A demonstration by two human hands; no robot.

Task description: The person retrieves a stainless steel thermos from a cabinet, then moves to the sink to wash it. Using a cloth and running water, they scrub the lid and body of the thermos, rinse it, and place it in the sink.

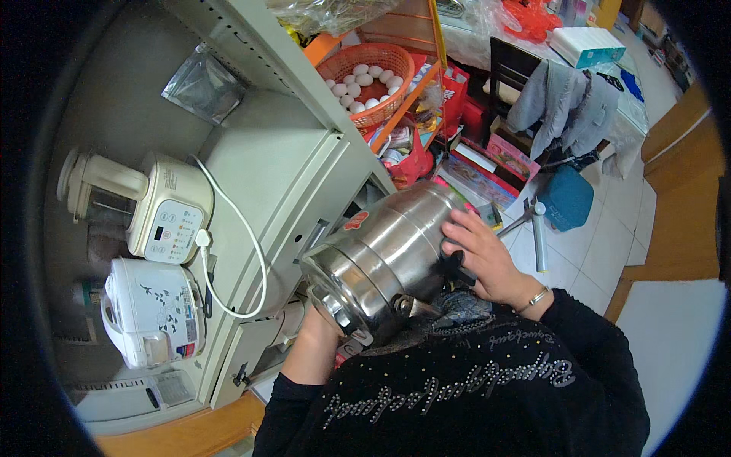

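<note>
A large stainless steel canister (388, 245) with a red sticker lies tilted in front of my body, its lid end toward the lower left. My right hand (480, 251), with a bracelet at the wrist, holds its far end beside a black part, fingers spread over the metal. At the lid end, my left hand (317, 334) goes behind the canister; only the wrist and heel of the hand show, and its fingers are hidden. A metal bracket with a round pivot sticks out of the canister's lower side.
On the left, a metal cabinet (268, 154) holds a cream kitchen appliance (171, 211) with a white cord and a white rice cooker (154, 314). Behind stands an orange rack with a basket of eggs (400, 57). Boxes, a blue stool (565, 197) and a chair with grey clothes (562, 103) stand beyond.
</note>
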